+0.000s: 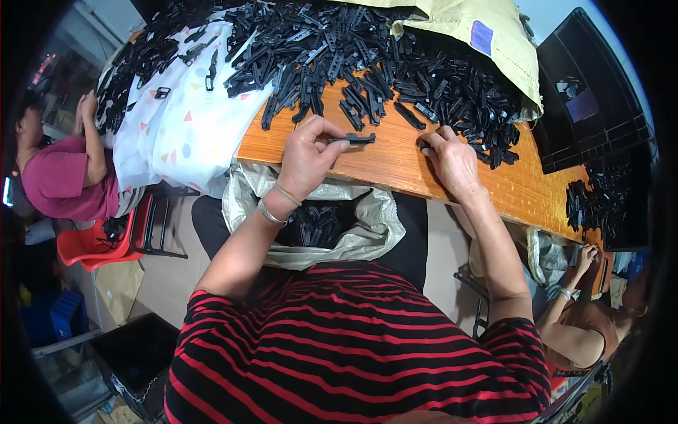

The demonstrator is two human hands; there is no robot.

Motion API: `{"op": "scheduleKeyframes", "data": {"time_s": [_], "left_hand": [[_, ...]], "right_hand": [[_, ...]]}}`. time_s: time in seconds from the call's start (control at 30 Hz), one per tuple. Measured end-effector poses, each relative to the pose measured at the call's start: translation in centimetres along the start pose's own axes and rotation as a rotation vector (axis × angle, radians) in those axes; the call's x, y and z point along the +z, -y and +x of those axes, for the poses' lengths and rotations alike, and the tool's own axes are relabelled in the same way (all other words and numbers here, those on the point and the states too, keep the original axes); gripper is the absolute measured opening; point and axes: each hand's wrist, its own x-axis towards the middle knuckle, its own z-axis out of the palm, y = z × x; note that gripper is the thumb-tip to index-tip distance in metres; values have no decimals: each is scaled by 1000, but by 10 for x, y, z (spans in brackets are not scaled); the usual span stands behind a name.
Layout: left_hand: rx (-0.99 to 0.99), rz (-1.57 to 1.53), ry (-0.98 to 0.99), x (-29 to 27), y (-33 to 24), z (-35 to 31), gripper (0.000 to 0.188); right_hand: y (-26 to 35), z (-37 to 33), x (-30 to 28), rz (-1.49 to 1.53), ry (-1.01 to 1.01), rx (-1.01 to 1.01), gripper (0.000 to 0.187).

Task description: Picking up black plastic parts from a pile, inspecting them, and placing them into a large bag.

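Pinched a slim black plastic part (361,139) in the left hand (309,150), a mostly hidden dark piece (424,143) in the right hand (453,161).

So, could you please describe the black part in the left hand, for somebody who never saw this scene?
Start with the orange-brown table; near its front edge, just beyond the open sack, is the left hand. The black part is slim and points right from this hand. It is pinched there, while those in the pile behind lie loose.
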Motion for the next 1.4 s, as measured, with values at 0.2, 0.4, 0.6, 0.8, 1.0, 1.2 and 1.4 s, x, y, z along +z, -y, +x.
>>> {"op": "scheduleKeyframes", "data": {"time_s": [0.2, 0.4, 0.6, 0.8, 1.0, 1.2, 1.4], "left_hand": [[165, -57, 100, 13, -7, -3, 11], [-44, -469, 63, 21, -12, -8, 24], [-133, -663, 1, 29, -13, -25, 36], [-227, -746, 40, 25, -8, -28, 33], [-221, -698, -10, 25, -13, -26, 28], [-183, -669, -60, 28, -16, -28, 27], [-43, -562, -65, 29, -17, -31, 28]], "right_hand": [[55, 13, -30, 481, -86, -85, 26], [73, 14, -14, 625, 9, -90, 24], [90, 2, -5, 687, -45, -32, 27], [91, -1, 1, 828, -12, 148, 25], [90, -2, 1, 698, -97, 41, 21], [93, -2, 0, 660, -160, -69, 21], [93, -3, 0, 647, -141, -59, 22]]}}
